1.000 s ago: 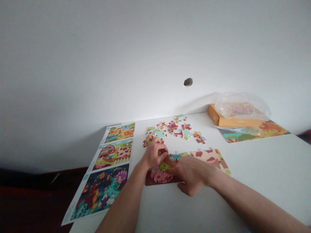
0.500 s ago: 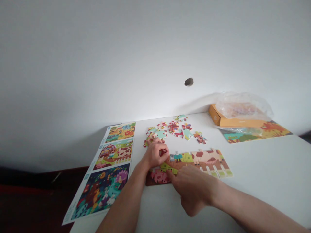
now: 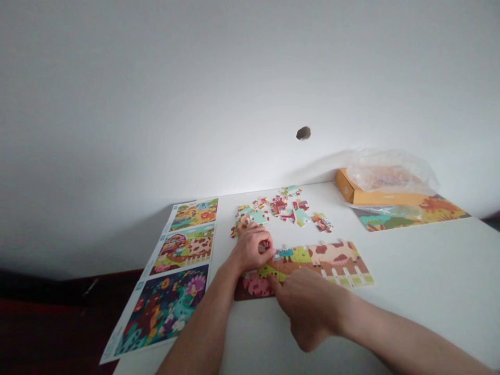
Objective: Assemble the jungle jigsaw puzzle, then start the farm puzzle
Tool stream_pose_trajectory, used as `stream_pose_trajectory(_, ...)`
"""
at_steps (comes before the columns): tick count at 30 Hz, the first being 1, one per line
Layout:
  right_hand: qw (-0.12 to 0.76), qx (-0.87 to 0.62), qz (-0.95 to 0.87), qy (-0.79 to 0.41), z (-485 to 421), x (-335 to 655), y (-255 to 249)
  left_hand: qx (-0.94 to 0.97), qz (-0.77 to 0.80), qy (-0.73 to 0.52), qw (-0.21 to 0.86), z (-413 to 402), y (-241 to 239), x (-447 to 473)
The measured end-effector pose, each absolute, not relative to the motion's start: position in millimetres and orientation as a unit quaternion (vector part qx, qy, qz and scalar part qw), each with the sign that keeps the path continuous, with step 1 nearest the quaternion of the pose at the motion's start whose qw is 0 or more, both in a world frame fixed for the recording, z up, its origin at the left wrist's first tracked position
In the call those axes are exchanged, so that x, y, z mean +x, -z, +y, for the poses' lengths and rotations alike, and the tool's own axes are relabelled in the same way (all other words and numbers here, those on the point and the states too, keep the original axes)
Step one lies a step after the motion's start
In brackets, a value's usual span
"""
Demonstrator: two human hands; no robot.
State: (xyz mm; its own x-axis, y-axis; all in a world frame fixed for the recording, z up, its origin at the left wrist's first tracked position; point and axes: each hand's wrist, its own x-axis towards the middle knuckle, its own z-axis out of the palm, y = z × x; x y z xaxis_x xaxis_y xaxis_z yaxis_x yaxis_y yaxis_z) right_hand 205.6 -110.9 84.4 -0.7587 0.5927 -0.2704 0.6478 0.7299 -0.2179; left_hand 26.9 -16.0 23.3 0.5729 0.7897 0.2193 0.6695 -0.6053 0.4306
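Observation:
A partly joined jigsaw puzzle (image 3: pixel 336 256) lies on the white table, showing a spotted cow, a white fence and a pink pig. My left hand (image 3: pixel 252 247) is over its upper left corner. Thumb and index finger are pinched there on a puzzle piece, mostly hidden by the hand. From the right, my right hand (image 3: pixel 312 299) reaches across the lower edge. Its index finger is stretched out and touches the puzzle beside the pig; the other fingers are curled, with nothing seen in them. Loose puzzle pieces (image 3: pixel 300 212) lie scattered behind the puzzle.
At the left lies a sheet (image 3: pixel 213 245) with three printed pictures, the middle one a farm scene. An orange box (image 3: pixel 375 197) with a clear plastic bag (image 3: pixel 390 169) on top stands back right, near another picture board (image 3: pixel 425 212). A wall (image 3: pixel 234 94) with a hole rises behind.
My left hand's thumb and fingertips have shifted slightly to the right along the puzzle's upper edge. My right hand stays almost where it was, finger on the puzzle.

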Motion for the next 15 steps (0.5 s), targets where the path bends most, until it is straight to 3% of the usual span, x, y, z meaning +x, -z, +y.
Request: stream_pose_trajectory(15, 0.032, 0.403, 0.91, 0.095, -129, 172, -60, 0.87, 0.429, -0.183, 0.158, -17, -24, 28)
